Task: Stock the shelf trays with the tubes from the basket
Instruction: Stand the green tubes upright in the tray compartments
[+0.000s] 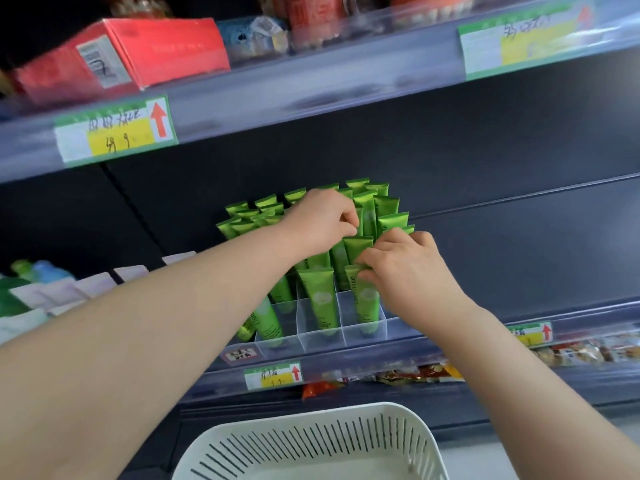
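Tubes (318, 299) stand in the tray (346, 332) above the basket (311, 441).

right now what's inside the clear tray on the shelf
Green tubes stand cap-down in the cells of the tray. The left hand and right hand cover the middle rows, so whether those cells are full cannot be seen.

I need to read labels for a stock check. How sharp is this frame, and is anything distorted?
Head view: red box and price tag above are blurred, the handwriting barely legible; green tubes in the clear tray are sharper; the wide lens bows the shelf edge; light is even, without strong glare.
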A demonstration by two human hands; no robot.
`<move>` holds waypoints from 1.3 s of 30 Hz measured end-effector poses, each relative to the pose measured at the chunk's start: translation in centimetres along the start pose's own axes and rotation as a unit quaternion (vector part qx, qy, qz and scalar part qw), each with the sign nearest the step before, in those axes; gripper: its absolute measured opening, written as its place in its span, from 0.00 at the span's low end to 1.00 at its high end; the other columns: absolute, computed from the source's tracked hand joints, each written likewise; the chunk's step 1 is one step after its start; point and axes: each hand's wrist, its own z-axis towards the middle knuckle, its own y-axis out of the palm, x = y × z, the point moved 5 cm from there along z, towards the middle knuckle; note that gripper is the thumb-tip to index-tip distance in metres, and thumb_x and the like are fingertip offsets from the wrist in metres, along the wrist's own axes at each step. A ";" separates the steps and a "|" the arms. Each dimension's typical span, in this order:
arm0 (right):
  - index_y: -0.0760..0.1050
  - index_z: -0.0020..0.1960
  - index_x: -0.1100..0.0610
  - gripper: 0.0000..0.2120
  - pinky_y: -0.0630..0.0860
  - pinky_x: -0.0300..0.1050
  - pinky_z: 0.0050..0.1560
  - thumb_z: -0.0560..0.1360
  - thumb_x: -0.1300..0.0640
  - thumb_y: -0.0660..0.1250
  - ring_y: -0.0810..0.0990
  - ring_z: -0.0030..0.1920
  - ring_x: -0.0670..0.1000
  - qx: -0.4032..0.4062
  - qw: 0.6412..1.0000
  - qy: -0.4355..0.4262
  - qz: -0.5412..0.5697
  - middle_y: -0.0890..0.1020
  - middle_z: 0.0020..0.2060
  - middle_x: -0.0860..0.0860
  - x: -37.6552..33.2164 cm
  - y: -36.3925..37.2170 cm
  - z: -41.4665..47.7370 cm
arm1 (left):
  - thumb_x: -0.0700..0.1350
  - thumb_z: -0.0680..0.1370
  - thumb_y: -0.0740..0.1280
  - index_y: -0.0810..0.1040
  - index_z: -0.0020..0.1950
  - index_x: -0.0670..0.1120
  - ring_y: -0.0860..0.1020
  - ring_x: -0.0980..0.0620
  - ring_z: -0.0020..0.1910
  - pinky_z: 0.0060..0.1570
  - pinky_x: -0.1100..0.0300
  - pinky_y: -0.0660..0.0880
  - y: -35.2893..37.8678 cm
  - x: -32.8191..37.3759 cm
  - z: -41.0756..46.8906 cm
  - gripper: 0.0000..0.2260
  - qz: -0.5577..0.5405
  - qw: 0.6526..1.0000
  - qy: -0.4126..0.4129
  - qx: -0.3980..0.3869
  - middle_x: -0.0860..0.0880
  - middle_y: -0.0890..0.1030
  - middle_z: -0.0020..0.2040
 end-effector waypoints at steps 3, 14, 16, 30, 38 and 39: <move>0.79 0.48 0.49 0.12 0.60 0.49 0.54 0.78 0.47 0.58 0.72 0.55 0.50 0.024 1.000 0.005 -0.014 0.82 0.43 0.43 0.6 -0.2 0.2 | 0.46 0.75 0.71 0.84 0.47 0.52 0.77 0.58 0.45 0.52 0.55 0.76 0.2 -0.1 0.1 0.03 -0.010 1.000 0.003 0.000 0.59 0.78 0.42; 0.73 0.61 0.45 0.18 0.60 0.49 0.59 0.79 0.42 0.50 0.68 0.62 0.48 -0.018 0.998 0.026 0.062 0.78 0.55 0.41 1.5 -0.3 -0.2 | 0.47 0.75 0.71 0.83 0.49 0.48 0.76 0.53 0.45 0.45 0.57 0.73 1.8 0.7 0.3 0.04 0.056 0.996 0.005 -0.063 0.57 0.76 0.39; 0.72 0.63 0.45 0.20 0.60 0.50 0.59 0.79 0.41 0.49 0.67 0.63 0.47 -0.021 0.997 0.030 0.062 0.78 0.56 0.41 1.8 -0.5 -0.4 | 0.47 0.76 0.70 0.84 0.48 0.48 0.75 0.53 0.43 0.43 0.58 0.71 1.8 0.7 0.3 0.05 0.052 0.997 -0.005 -0.056 0.59 0.75 0.37; 0.75 0.60 0.46 0.19 0.62 0.50 0.57 0.81 0.45 0.47 0.68 0.61 0.49 -0.009 0.994 0.043 0.098 0.78 0.55 0.42 2.0 -0.8 -0.6 | 0.46 0.75 0.72 0.84 0.50 0.50 0.79 0.50 0.51 0.53 0.51 0.77 -0.7 -1.7 0.7 0.05 0.040 0.995 -0.094 0.011 0.54 0.82 0.48; 0.73 0.62 0.47 0.18 0.65 0.51 0.56 0.82 0.46 0.47 0.71 0.58 0.50 -0.034 0.992 0.046 0.114 0.77 0.54 0.44 2.3 -0.4 -0.5 | 0.40 0.75 0.70 0.84 0.50 0.48 0.79 0.47 0.53 0.45 0.57 0.73 1.1 -1.9 1.5 0.07 0.103 0.989 -0.106 0.026 0.50 0.83 0.53; 0.73 0.62 0.47 0.18 0.65 0.51 0.55 0.82 0.46 0.48 0.71 0.58 0.50 -0.030 0.992 0.046 0.115 0.77 0.54 0.44 2.4 -0.4 -0.5 | 0.40 0.76 0.69 0.84 0.50 0.49 0.80 0.47 0.52 0.44 0.57 0.74 1.0 -1.8 1.7 0.07 0.094 0.989 -0.110 0.040 0.50 0.83 0.53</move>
